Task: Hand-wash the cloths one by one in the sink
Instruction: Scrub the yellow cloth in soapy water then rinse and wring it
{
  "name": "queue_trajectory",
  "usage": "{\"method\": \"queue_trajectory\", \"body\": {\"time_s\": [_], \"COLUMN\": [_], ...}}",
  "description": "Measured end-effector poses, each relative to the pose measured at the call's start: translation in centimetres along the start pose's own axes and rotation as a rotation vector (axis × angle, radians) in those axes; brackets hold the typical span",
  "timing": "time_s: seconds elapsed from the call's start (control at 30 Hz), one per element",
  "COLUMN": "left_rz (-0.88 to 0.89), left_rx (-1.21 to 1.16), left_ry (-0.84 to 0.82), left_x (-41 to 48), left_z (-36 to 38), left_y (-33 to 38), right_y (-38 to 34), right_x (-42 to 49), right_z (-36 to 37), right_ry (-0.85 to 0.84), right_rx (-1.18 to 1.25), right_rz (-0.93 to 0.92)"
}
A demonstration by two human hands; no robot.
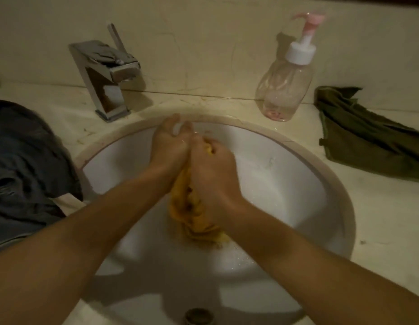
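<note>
Here, right hand (213,165) (fingers curled) and left hand (169,146) (seemingly straight) scrub yellow cloth (192,216); next, rinse under eleven-o'clock tap (105,90).

The tap (107,76) and soap bottle (285,90) stand on the worktop's (203,99) back edge behind the sink (285,184), with open room between them.

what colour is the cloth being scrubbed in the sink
The cloth is yellow-orange, seen best in the head view.
</note>
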State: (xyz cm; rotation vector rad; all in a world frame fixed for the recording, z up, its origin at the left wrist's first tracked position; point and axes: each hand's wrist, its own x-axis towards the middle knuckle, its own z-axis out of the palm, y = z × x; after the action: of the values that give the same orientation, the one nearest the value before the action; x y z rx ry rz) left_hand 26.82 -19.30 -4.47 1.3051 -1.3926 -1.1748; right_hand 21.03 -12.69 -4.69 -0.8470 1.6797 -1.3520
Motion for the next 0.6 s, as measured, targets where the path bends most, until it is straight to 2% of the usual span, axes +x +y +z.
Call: {"method": "queue_trajectory", "body": {"time_s": [0.07, 0.17, 0.23, 0.3, 0.43, 0.5, 0.6], "left_rz": [-0.012, 0.066, 0.107, 0.064, -0.063, -0.073, -0.051], "left_rx": [0.001, -0.055, -0.012, -0.022, -0.042, -0.041, 0.018], "left_ry": [0.004, -0.111, -0.161, -0.123, -0.057, -0.092, -0.216], "left_x": [-0.1, -2.9, -4.2, -3.1, -0.2, -1.4, -3.4], "left_z": [-0.4, 1.2, 2.3, 2.1, -0.3, 0.2, 2.3], "left_y": [0.1, 0.7, 0.9, 0.9, 0.3, 0.6, 0.4], "right_y": [0.1, -0.6, -1.0, -1.0, -0.2, -0.4, -1.0], "right_x": [-0.4, 1.6, 2.2, 1.6, -0.5, 1.2, 3.1], "right_z": [0.2, -2.1, -3.1, -2.7, -0.1, -1.1, -3.4], "right_ry": [-0.028, 0.074, 0.129, 0.142, -0.006, 0.047, 0.114], "right_rx": [0.014, 0.084, 0.081, 0.089, 0.025, 0.02, -0.005], "right_rz": [-0.02, 0.098, 0.116, 0.129, 0.032, 0.028, 0.131]}}
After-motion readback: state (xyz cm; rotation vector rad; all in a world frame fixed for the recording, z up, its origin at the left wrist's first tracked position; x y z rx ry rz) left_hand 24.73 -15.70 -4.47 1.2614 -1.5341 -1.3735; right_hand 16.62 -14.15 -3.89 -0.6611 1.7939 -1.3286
